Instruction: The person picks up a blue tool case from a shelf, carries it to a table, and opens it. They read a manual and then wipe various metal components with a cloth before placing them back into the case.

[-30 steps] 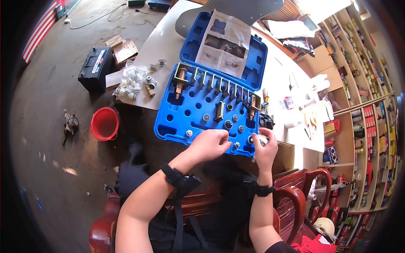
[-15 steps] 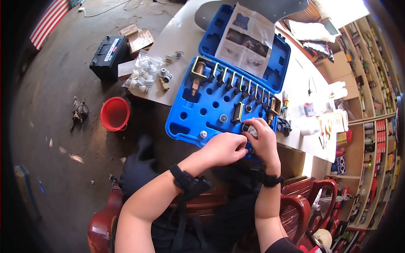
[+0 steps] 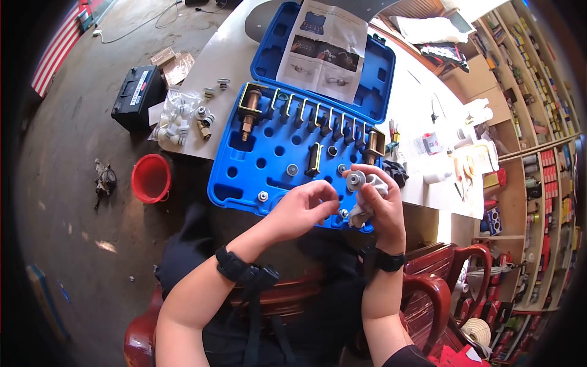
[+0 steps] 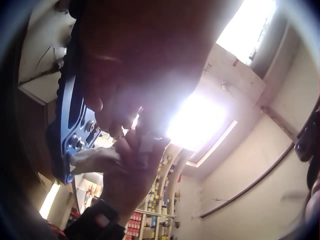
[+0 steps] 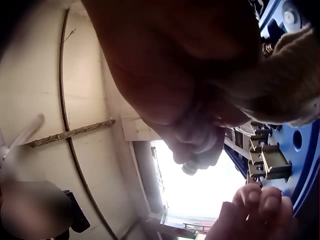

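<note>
My right hand [image 3: 386,205] holds a round grey metal adapter [image 3: 355,179] between thumb and fingers, its stepped end facing up. A crumpled whitish cloth [image 3: 361,214] is bunched in the same hand and hangs below the palm; in the right wrist view this cloth [image 5: 285,80] lies along the hand. Just left of it is my left hand [image 3: 299,211], fingers loosely bent, thumb apart from them and nothing between. Under both hands is the open blue tool case [image 3: 244,165], with a black bracket [image 3: 314,160], several round adapters and a row of plates in its slots.
A printed sheet [image 3: 323,46] lies in the case lid. Left on the table are a bag of white fittings [image 3: 177,119] and a brass fitting [image 3: 204,129]. A red bucket [image 3: 151,178] and a black battery [image 3: 138,98] stand on the floor. Gloves [image 3: 396,174] lie right of the case.
My right hand has moved from the case's right edge inward over the slots and now holds up the grey adapter with the cloth. The left hand's fingers have loosened. The head view has shifted.
</note>
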Demonstrator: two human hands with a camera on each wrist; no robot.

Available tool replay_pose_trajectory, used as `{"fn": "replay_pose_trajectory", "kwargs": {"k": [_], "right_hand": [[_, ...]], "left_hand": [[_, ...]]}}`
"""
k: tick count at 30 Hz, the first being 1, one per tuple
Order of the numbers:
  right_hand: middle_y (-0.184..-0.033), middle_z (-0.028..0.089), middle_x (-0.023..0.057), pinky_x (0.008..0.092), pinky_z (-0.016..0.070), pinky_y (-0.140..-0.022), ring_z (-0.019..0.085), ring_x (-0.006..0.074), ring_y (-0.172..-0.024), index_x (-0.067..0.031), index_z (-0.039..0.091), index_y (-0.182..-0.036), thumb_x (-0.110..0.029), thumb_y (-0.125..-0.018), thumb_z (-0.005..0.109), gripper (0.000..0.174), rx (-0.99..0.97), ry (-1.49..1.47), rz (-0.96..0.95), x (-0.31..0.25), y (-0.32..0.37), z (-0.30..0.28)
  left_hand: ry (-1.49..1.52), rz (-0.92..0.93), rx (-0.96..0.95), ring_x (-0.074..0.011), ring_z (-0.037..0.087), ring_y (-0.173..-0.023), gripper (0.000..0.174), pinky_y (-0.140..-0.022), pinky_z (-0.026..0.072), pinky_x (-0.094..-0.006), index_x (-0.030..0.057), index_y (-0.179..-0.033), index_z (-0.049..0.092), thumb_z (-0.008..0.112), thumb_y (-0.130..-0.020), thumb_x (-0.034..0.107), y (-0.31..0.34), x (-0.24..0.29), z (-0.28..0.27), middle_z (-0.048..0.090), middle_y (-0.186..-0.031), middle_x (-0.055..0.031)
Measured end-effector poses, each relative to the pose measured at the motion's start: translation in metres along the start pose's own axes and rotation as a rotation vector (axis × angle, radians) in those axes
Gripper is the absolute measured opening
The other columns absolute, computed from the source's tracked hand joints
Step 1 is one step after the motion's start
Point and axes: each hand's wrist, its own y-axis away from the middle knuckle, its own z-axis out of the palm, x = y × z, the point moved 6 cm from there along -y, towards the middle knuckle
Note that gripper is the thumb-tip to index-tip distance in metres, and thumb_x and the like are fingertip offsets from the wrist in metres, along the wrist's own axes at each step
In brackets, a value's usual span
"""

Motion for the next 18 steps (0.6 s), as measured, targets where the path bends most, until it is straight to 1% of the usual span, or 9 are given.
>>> {"fn": "replay_pose_trajectory", "kwargs": {"k": [2,3,4,6,7,8,10,13,18], "right_hand": [[-0.113,0.068,0.0114,0.03,0.0498,-0.091,0.063,0.0163,-0.104,0.0024,0.062,-0.12,-0.024,-0.091,0.071,0.041,-0.089,-0.101,0.018,0.003,0.001,0.013],[-0.114,0.068,0.0116,0.0301,0.0511,-0.088,0.064,0.0164,-0.101,0.002,0.062,-0.119,-0.024,-0.091,0.071,0.04,-0.09,-0.137,0.007,0.004,0.003,0.021],[-0.121,0.063,0.0134,0.0295,0.0521,-0.086,0.064,0.0166,-0.098,0.0023,0.062,-0.119,-0.024,-0.091,0.07,0.039,-0.141,-0.111,-0.028,0.004,0.002,0.027],[-0.129,0.055,0.0142,0.0288,0.0527,-0.083,0.065,0.0169,-0.095,0.0033,0.062,-0.119,-0.023,-0.091,0.069,0.039,-0.219,-0.203,-0.042,-0.001,0.004,0.046],[-0.132,0.052,0.0138,0.0309,0.0511,-0.087,0.062,0.0181,-0.102,0.003,0.063,-0.118,-0.022,-0.092,0.068,0.037,-0.233,-0.29,0.029,0.002,0.006,0.049],[-0.132,0.052,0.0138,0.0309,0.0511,-0.087,0.062,0.0181,-0.102,0.003,0.063,-0.118,-0.022,-0.092,0.068,0.037,-0.233,-0.298,0.028,0.004,0.004,0.05],[-0.129,0.054,0.0123,0.0328,0.0479,-0.093,0.059,0.0183,-0.108,0.0018,0.064,-0.118,-0.021,-0.092,0.067,0.034,-0.189,-0.144,-0.103,0.003,0.001,0.046],[-0.127,0.055,0.0117,0.0334,0.0449,-0.097,0.057,0.0185,-0.111,0.0011,0.064,-0.117,-0.022,-0.093,0.067,0.034,-0.177,-0.176,-0.048,0.007,0.001,0.045],[-0.123,0.056,0.0092,0.0294,0.0453,-0.093,0.056,0.0155,-0.109,0.0,0.063,-0.118,-0.021,-0.094,0.066,0.033,-0.126,-0.083,-0.082,0.005,0.001,0.042]], "left_hand": [[0.359,-0.033,-0.014,-0.0085,0.058,-0.073,0.026,-0.065,0.047,-0.0235,0.0049,-0.116,0.058,0.053,-0.102,0.026,0.003,0.006,0.0,0.064,-0.095,-0.0027],[0.481,0.003,-0.05,-0.0084,0.058,-0.077,0.035,-0.066,0.0469,-0.0232,0.005,-0.126,0.054,0.048,-0.104,0.032,0.005,0.008,0.001,0.062,-0.099,-0.0032],[0.473,-0.001,-0.044,-0.0084,0.058,-0.077,0.035,-0.066,0.0469,-0.0232,0.005,-0.126,0.054,0.048,-0.104,0.032,0.006,0.008,0.0,0.062,-0.099,-0.0032],[0.733,0.072,-0.09,-0.0092,0.058,-0.081,0.039,-0.067,0.0465,-0.0233,0.0032,-0.126,0.053,0.047,-0.104,0.035,0.007,0.012,0.001,0.061,-0.099,-0.0024],[0.75,0.064,-0.096,-0.0099,0.057,-0.081,0.041,-0.07,0.046,-0.0243,0.0019,-0.126,0.053,0.048,-0.103,0.035,0.007,0.01,0.0,0.06,-0.098,-0.0018],[0.745,0.06,-0.093,-0.0099,0.057,-0.081,0.041,-0.07,0.046,-0.0243,0.0019,-0.126,0.053,0.048,-0.103,0.035,0.008,0.009,-0.001,0.06,-0.098,-0.0018],[0.717,0.056,-0.054,-0.0104,0.057,-0.08,0.039,-0.071,0.0459,-0.0254,0.0015,-0.125,0.055,0.048,-0.103,0.033,0.008,0.008,-0.004,0.06,-0.097,-0.0019],[0.691,0.059,-0.019,-0.0107,0.056,-0.079,0.035,-0.072,0.0456,-0.0258,0.0022,-0.124,0.056,0.051,-0.103,0.029,0.008,0.006,-0.008,0.061,-0.096,-0.0017],[0.711,0.066,0.025,-0.0108,0.056,-0.078,0.031,-0.073,0.0467,-0.0264,0.0043,-0.125,0.057,0.056,-0.101,0.024,0.006,0.001,-0.012,0.061,-0.094,-0.0016]]}}
